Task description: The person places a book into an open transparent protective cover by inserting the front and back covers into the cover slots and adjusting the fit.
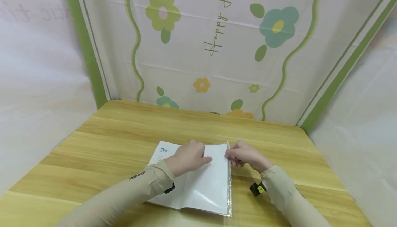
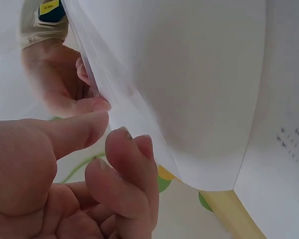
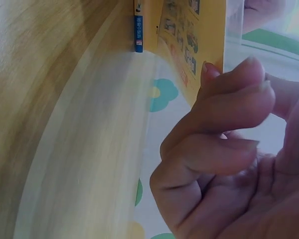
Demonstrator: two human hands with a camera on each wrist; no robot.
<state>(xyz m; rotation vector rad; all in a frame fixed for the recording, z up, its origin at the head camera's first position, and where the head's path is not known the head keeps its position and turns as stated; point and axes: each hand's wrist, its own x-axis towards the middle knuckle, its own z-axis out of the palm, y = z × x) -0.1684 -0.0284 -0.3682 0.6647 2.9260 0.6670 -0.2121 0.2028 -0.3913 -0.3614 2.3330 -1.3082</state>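
Observation:
An open book (image 1: 211, 182) with white pages lies on the table, and a clear plastic cover (image 1: 230, 189) sticks out past its right edge. My right hand (image 1: 246, 155) pinches that edge near the top corner between thumb and fingers. Above the pages is my left hand (image 1: 187, 156), thumb out and fingers loosely bent, with nothing visible in its grip. In the left wrist view the page (image 2: 209, 94) bulges beside the left fingertips; whether they touch it I cannot tell. The right wrist view shows the yellow outside (image 3: 204, 30) of the book and its blue spine (image 3: 138, 32).
The wooden table (image 1: 102, 144) extends around the book on all sides. Behind it hangs a white curtain (image 1: 192, 58) printed with flowers, and plain pale cloth (image 1: 37, 82) hangs at either side. A black wrist device (image 1: 257, 188) is by the right sleeve.

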